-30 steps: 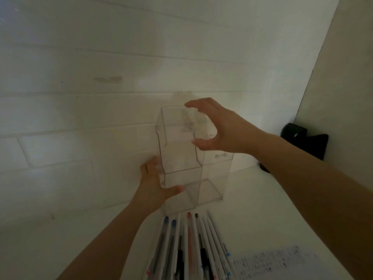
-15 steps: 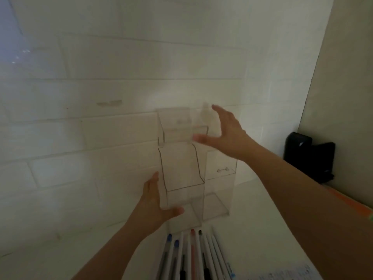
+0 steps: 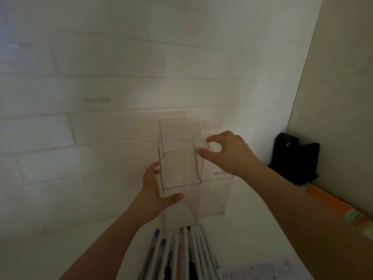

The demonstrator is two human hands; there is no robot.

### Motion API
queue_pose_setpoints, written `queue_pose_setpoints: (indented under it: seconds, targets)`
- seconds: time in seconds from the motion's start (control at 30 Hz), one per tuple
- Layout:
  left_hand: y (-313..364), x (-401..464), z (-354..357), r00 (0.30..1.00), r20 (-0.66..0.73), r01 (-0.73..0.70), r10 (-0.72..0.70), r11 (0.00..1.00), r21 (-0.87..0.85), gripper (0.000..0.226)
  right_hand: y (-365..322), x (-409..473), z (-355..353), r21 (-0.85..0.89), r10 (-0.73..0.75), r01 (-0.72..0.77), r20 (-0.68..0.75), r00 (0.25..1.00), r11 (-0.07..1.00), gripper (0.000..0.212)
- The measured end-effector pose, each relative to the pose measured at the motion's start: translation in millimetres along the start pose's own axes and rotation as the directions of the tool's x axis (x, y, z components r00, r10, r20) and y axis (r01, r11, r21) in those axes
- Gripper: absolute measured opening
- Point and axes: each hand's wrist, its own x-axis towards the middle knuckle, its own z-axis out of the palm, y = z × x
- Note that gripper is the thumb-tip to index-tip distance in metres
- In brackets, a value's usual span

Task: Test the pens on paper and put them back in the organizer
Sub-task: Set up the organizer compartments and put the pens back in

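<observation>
The fingers (image 3: 155,171) of the left hand (image 3: 154,194) curl round the lower left edge of the clear organizer (image 3: 181,172), with the thumb laid across its front wall; the fingers of the right hand (image 3: 228,153) are bent and slightly spread, thumb and forefinger closing on the organizer's upper right corner; whether the right fingertips fully touch the plastic cannot be told.

Surface and room: a white table (image 3: 242,229) meets a white painted brick wall (image 3: 101,87) at the back; a beige panel (image 3: 339,98) closes the right side; a black object (image 3: 294,158) stands in the corner against that panel; an orange-edged item (image 3: 333,205) lies along the right margin.

Containers: the organizer stands upright on the table near the wall, between both hands; it is transparent, with stepped compartments, taller at the rear; no contents are visible in any compartment.

Pens (image 3: 181,253) lie side by side on the table just in front of the organizer, tips toward it; blue, red and dark caps are distinguishable; a printed paper (image 3: 262,269) lies to their right at the lower edge.
</observation>
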Motion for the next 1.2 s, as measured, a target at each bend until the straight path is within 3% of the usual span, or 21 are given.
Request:
queue_pose_setpoints:
  seconds: [0.17,0.3,0.67,0.93,1.07,1.13,1.2]
  targets:
    - [8,9,12,0.995,0.103,0.021,-0.007,0.989,-0.144,0.108,3,0,-9,-0.131,0.127,-0.118,0.061,0.99,0.984,0.084]
    - [8,13,21,0.996,0.083,-0.009,0.024,0.984,-0.181,0.093,6,0,-1,-0.324,0.063,-0.046,0.044,0.997,0.945,0.078]
    - [1,4,17,0.983,0.175,-0.028,0.053,0.989,-0.145,0.107,2,-13,-29,-0.309,0.076,-0.039,0.109,0.991,0.95,0.072]
    - [4,6,13,0.976,0.208,-0.038,0.069,0.988,-0.15,0.11,-4,12,-71,-0.283,0.095,-0.01,0.288,0.953,0.959,0.077]
    - [42,17,3,0.99,0.008,-0.133,0.142,0.939,-0.318,0.1,-3,15,-73,-0.255,0.073,0.01,0.315,0.946,0.967,0.068]
    - [63,25,-2,0.972,-0.054,-0.229,0.227,0.887,-0.402,0.083,-3,15,-74,-0.245,0.065,0.015,0.316,0.947,0.969,0.066]
    - [77,34,-5,0.957,-0.097,-0.291,0.275,0.877,-0.383,0.059,-5,15,-78,-0.26,0.053,0.033,0.318,0.947,0.965,0.066]
